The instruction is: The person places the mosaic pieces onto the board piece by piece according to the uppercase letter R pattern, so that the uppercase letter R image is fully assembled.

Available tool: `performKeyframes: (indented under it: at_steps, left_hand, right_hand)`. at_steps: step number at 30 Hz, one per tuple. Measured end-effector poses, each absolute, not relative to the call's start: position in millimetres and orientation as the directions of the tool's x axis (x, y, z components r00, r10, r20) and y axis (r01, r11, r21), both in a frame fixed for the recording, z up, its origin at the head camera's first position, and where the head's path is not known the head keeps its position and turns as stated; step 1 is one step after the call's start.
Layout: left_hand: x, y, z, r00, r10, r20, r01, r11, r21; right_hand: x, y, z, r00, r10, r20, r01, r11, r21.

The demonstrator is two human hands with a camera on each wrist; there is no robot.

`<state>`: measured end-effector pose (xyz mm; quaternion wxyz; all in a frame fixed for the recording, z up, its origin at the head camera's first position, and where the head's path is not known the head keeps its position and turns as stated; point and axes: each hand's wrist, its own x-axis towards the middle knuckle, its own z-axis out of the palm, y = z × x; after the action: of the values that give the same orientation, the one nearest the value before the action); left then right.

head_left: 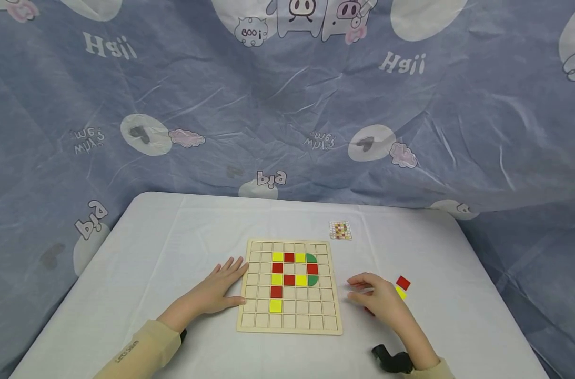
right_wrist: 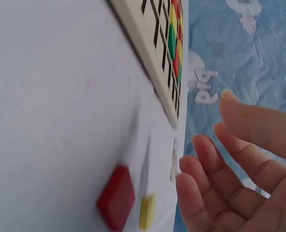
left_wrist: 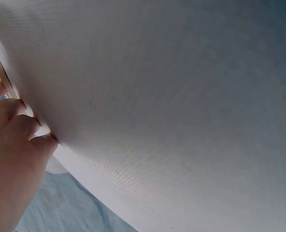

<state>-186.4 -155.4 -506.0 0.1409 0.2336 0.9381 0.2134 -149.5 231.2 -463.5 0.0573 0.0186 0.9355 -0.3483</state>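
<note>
A wooden grid board [head_left: 315,321] lies on the table with yellow, red and rounded green tiles forming a P shape. The left hand [head_left: 221,288] rests against its left edge, fingers spread, thumb touching the lower side; the left wrist view shows its fingers [left_wrist: 22,118] beside the board's rim. To the right of the board the right hand [head_left: 382,299] hovers, fingers loosely bent and holding nothing. Beyond it lie a red tile [head_left: 403,282] and a yellow tile [head_left: 401,292]. Another red tile [head_left: 370,311] is partly hidden under this hand.
A small printed pattern card [head_left: 340,230] lies behind the board's right corner. A black strap-like object [head_left: 392,360] is near the right wrist. White cloth [head_left: 197,231] covers the table, and a blue patterned curtain [head_left: 249,105] hangs behind.
</note>
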Motion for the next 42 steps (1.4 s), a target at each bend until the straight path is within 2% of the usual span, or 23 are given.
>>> performKeyframes:
  at_steps: [7, 16, 36, 42]
  left_hand:
    - [-185.8, -154.9, -505.8, -0.853, 0.495, -0.163, 0.377, 0.802, 0.464]
    - [-184.9, -155.5, -507.2, -0.853, 0.494, -0.167, 0.371, 0.800, 0.471]
    - [-183.8, -156.3, -502.0, -0.849, 0.505, -0.154, 0.385, 0.792, 0.474]
    - [-184.9, -155.4, -503.3, -0.850, 0.502, -0.157, 0.383, 0.795, 0.471]
  right_hand:
    - [-145.1, 261.6, -465.9, -0.977, 0.065, -0.204, 0.175, 0.789, -0.589]
    - [-142.3, 271.6, -481.6, -0.951, 0.123, -0.285, 0.262, 0.808, -0.528]
    - [-139.6, 267.2, -486.1, -0.952, 0.156, -0.263, 0.282, 0.779, -0.560]
    - [-140.4, 259.8, -482.8, -0.959, 0.123, -0.257, 0.262, 0.732, -0.629]
